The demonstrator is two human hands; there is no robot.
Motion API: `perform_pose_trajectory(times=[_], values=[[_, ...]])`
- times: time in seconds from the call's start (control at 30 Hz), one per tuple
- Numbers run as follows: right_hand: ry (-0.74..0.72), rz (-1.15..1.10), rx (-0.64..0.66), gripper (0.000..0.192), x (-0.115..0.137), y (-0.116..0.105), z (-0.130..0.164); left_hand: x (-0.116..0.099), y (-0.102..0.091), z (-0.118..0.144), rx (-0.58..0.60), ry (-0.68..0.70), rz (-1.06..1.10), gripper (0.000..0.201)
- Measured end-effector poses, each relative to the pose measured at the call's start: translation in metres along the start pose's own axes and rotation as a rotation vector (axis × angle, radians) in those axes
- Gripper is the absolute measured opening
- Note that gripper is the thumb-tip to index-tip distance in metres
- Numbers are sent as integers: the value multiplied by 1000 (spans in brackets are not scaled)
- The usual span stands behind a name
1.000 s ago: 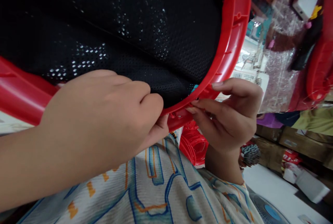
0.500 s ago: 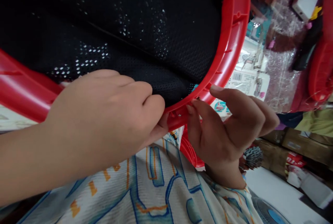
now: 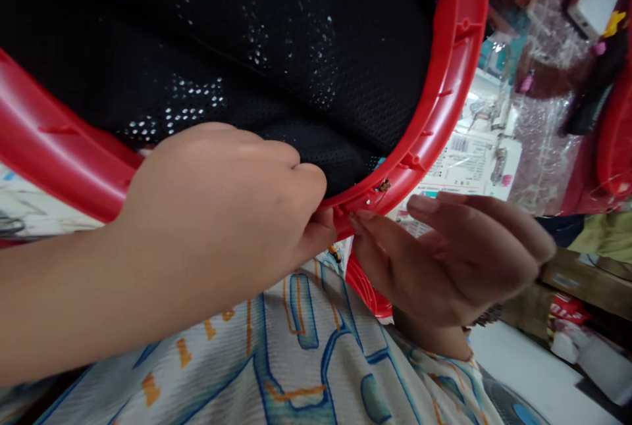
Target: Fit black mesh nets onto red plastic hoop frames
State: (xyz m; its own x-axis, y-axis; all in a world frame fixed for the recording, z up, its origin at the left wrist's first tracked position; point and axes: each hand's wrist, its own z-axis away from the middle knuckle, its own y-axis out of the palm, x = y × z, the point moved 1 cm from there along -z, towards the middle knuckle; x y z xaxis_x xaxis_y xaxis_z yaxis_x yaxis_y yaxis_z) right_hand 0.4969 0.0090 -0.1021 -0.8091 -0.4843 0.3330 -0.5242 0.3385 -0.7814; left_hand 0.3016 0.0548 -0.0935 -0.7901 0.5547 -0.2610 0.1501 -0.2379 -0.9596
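The left hand [image 3: 222,214] is closed as a fist, its fingers [image 3: 296,181] curled over the lower edge of the red plastic hoop [image 3: 434,116] and pinching the black mesh [image 3: 296,50] against that edge, with the thumb pressed on the rim from below. Just to the right of these fingers, the right hand [image 3: 454,260] is loose and grips nothing, only its thumb tip touching the hoop edge while the other fingers stretch out apart from the rim. Under both hands lies the patterned shirt [image 3: 306,359], so little free room is there, and beyond the right fingers stand plastic-wrapped goods [image 3: 538,142] and cardboard boxes [image 3: 587,280].
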Motion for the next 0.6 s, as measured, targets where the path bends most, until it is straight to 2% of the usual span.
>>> perform_pose_trajectory(times=[0.07, 0.13, 0.23, 0.43, 0.6], values=[[-214, 79, -99, 18, -2, 9, 3, 0, -2, -1, -2, -4, -6, 43], [-297, 143, -172, 8, -6, 17, 5, -1, -3, -3, 2, -6, -18, 43], [-272, 174, -226, 4, -10, 22, 5, -1, -4, -3, -20, 3, -53, 43], [-285, 170, -200, 10, -8, 17, 4, -1, -2, -2, 4, -7, -98, 44], [-242, 184, -67, 12, -8, 12, -1, -1, 0, -2, 44, -26, -61, 47]])
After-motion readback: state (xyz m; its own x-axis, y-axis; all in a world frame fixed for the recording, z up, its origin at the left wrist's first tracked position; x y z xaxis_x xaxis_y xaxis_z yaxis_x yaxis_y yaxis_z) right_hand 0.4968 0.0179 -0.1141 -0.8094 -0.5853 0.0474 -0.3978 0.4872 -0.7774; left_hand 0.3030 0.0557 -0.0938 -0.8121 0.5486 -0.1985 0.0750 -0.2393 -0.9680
